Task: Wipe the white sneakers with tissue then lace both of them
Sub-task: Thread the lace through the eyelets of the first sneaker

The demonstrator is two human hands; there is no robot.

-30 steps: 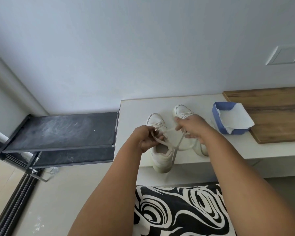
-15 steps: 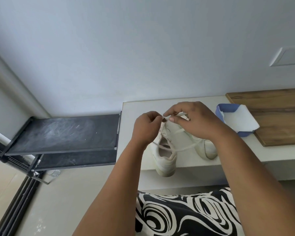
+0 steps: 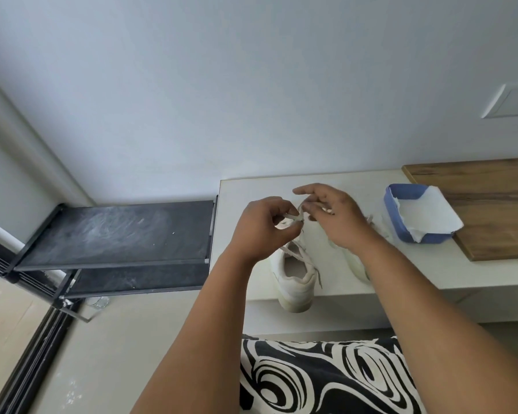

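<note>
Two white sneakers stand on the white ledge [image 3: 401, 282], heels toward me. The left sneaker [image 3: 296, 282] overhangs the ledge's front edge, and its white lace [image 3: 295, 218] runs up from the eyelets. My left hand [image 3: 263, 231] pinches that lace above the shoe. My right hand [image 3: 332, 216] is just to the right, thumb and a finger at the same lace, the other fingers spread. My right forearm hides most of the right sneaker [image 3: 356, 264].
A blue tissue pack [image 3: 416, 219] with white tissue sticking out lies to the right, partly on a wooden board [image 3: 491, 204]. A black metal shoe rack [image 3: 117, 234] stands left of the ledge. A black-and-white patterned cloth [image 3: 326, 377] covers my lap.
Both hands rose from low on the left sneaker to above it, drawing the lace upward. My right hand's fingers have spread since half a second ago. The view shifted slightly.
</note>
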